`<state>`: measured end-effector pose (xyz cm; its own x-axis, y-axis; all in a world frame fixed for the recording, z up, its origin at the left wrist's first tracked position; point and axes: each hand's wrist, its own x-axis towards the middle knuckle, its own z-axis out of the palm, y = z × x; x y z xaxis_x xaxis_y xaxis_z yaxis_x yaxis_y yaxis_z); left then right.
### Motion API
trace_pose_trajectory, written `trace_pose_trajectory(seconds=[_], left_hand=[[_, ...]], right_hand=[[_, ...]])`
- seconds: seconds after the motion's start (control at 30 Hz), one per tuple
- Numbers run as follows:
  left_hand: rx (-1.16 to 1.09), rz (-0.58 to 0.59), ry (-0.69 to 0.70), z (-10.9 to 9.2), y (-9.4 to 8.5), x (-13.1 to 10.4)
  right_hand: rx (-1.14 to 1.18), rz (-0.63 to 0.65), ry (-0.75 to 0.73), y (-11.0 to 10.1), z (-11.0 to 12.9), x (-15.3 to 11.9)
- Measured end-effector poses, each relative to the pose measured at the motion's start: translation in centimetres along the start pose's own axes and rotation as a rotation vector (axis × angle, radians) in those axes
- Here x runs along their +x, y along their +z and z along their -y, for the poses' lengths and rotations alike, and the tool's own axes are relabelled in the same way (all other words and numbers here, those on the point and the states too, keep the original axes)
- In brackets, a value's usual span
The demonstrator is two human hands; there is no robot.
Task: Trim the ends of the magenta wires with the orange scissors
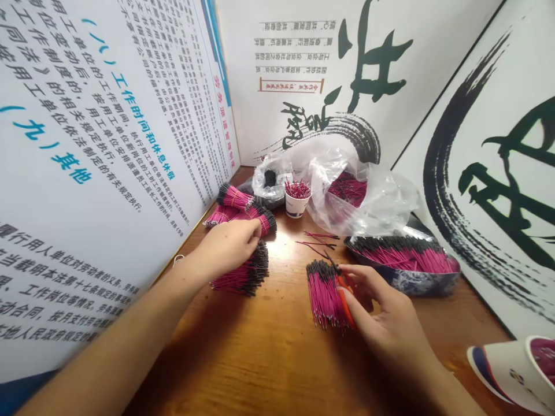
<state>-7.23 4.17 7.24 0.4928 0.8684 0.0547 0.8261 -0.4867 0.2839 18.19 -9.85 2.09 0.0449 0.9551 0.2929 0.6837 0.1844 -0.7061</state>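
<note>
- In the head view, curls the left hand (234, 240) into a narrow, bent-finger shape; cannot tell whether gripping anything, with fingertips hidden.
- Shows stacked bundles (236, 197) of pink, black-ended wires just beyond that hand, and a pink-and-black pile (243, 274) just below.
- Holds an orange-handled scissors-like tool (346, 297) in the right hand (384, 312), thumb and fingers closed about the handles, dark blades pointing away.
- Places those blades beside a second pile (321, 297) of pink wires, black ends pointing away, on the wooden table (260, 352).
- Shows a few loose wires (332, 237) beyond that pile.
- Farther back, shows a paper cup (295, 208) of wires beside a clear plastic bag (381, 199).
- Holds more wires in a dark patterned tray (416, 283), right of the bag's front.
</note>
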Motion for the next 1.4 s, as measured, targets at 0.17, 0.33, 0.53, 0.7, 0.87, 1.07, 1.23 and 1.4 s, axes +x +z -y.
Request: trace_pose_trajectory(seconds=[0.17, 0.33, 0.53, 0.7, 0.87, 1.07, 1.23, 1.4], left_hand=[[-0.104, 0.119, 0.009, 1.3, -0.4, 0.4], [-0.185, 0.094, 0.059, 1.8, -0.3, 0.6], [-0.290, 0.123, 0.078, 1.5, -1.0, 0.5], [-0.317, 0.063, 0.084, -0.6, -0.5, 0.3], [-0.286, 0.045, 0.286, -4.5, 4.0, 0.3], [-0.186, -0.080, 0.418, -6.0, 8.0, 0.4], [-0.134, -0.064, 0.548, -5.6, 8.9, -0.1], [-0.137, -0.003, 0.569, -5.8, 9.1, -0.1]], right_hand=[[0.020, 0.034, 0.017, 0.1, -0.2, 0.1], [0.011, 0.031, 0.014, -0.1, -0.2, 0.1], [0.046, 0.058, 0.019, -0.1, -0.1, 0.1], [0.035, 0.049, 0.018, -0.2, 0.0, 0.2], [-0.005, -0.025, 0.047, -0.3, -0.3, 0.5], [-0.008, -0.022, 0.068, -0.2, -1.3, 0.7], [-0.004, -0.007, 0.042, -0.1, -1.2, 0.7], [-0.008, 0.037, 0.025, 0.0, -1.2, 0.6]])
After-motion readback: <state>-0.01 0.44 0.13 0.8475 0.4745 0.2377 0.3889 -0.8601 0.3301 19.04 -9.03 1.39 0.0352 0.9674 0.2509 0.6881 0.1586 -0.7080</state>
